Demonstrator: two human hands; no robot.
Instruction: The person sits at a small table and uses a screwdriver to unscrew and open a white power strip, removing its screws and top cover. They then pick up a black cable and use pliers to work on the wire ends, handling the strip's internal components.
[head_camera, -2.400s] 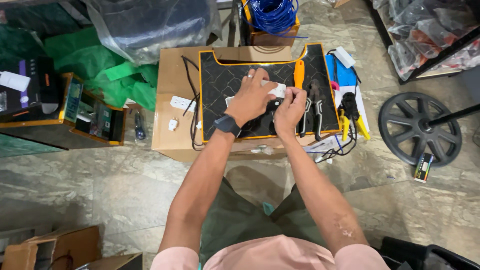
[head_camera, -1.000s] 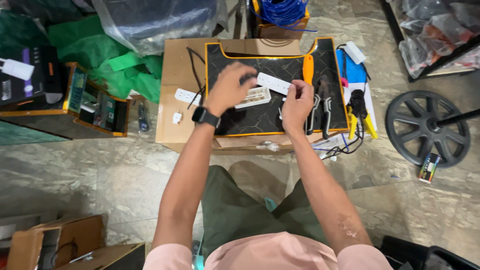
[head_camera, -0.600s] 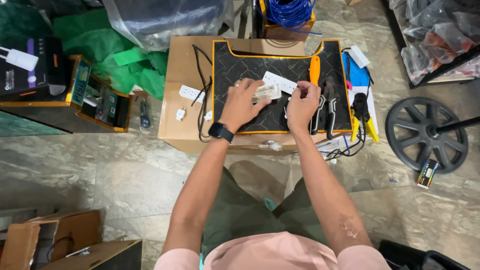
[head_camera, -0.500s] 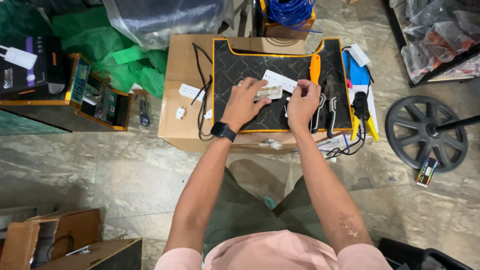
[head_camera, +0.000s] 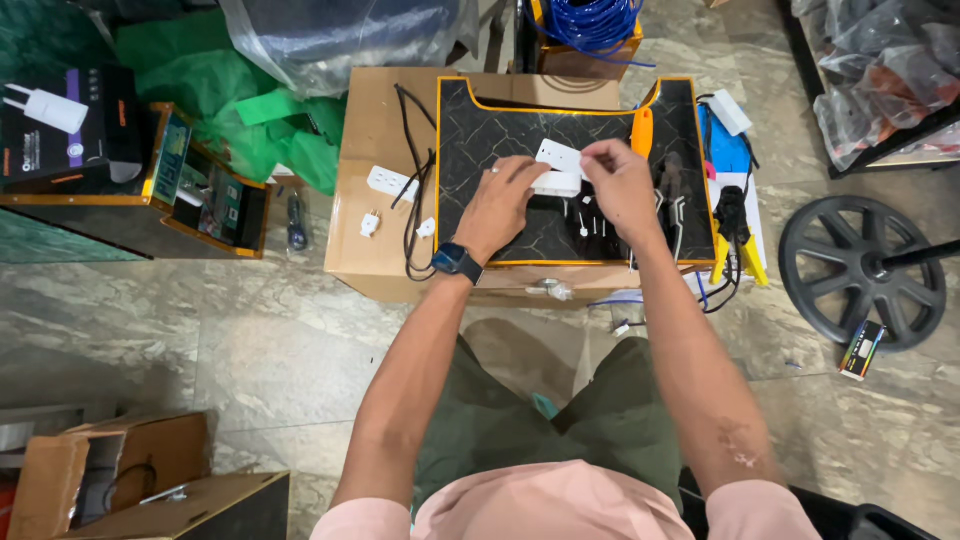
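Gripping a small white rectangular plastic socket plate (head_camera: 556, 183) between left hand (head_camera: 497, 205) and right hand (head_camera: 618, 186), fingers seemingly pinched on its ends, above the black yellow-edged mat (head_camera: 480, 140) on the cardboard-box surface (head_camera: 375, 120).

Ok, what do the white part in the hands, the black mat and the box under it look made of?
White part, touched by the left hand and right hand: probably moulded plastic, smooth and uniformly white. Black mat: looks like rubber or vinyl, marbled pattern, yellow edging. Box: cardboard, matte brown with folded edges.
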